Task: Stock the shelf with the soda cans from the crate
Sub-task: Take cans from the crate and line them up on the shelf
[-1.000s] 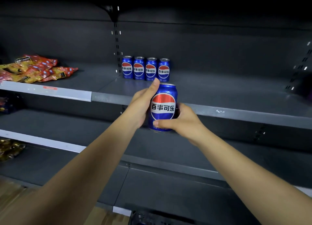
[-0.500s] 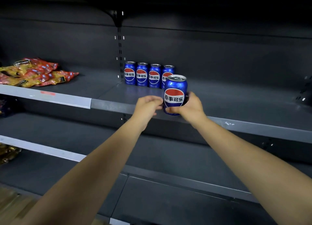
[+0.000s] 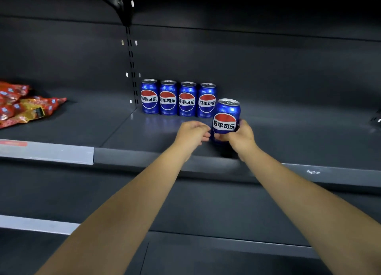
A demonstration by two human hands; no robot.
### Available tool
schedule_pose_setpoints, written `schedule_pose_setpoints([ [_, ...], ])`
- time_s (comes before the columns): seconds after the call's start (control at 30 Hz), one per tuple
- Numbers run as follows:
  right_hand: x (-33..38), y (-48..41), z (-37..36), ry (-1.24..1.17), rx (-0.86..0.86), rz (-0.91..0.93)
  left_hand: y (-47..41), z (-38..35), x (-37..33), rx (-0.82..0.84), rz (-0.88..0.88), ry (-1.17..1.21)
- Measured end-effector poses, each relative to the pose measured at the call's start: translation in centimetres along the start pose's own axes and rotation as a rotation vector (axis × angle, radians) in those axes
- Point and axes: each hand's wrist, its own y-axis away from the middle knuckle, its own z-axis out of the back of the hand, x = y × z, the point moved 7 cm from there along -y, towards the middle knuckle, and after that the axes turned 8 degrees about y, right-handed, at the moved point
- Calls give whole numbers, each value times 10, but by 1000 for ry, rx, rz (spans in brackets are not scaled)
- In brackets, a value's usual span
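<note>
My right hand [image 3: 242, 138] grips a blue soda can [image 3: 225, 118] with a red, white and blue logo, upright over the dark grey shelf [image 3: 123, 130]. The fingers hide the can's base, so I cannot tell whether it stands on the shelf. The can is just in front of, and to the right of, a row of several matching cans [image 3: 178, 98] at the back of the shelf. My left hand [image 3: 190, 134] hovers at the can's lower left with curled fingers and holds nothing. The crate is out of view.
Red and yellow snack bags [image 3: 22, 105] lie on the same shelf level at far left. A slotted upright post [image 3: 132, 58] stands just left of the can row. The shelf stretches bare to the right of the cans. A lower shelf [image 3: 206, 208] runs beneath my forearms.
The can has travelled up and forward from in front of the shelf edge to over the shelf, near the row. My left hand let go of it and curled beside it.
</note>
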Motion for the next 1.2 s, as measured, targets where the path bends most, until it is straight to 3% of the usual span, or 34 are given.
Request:
schedule_pose_setpoints([
  [0.53,-23,-83,-19,455,-68,-30,-111,-9,28,68,196,-78],
  [0.8,-31,-103,-22,702,-93,-105,-135,-9,27,-18,109,187],
  [1.2,-32,-119,-22,781,-152,-112,-150,-19,35,82,103,42],
])
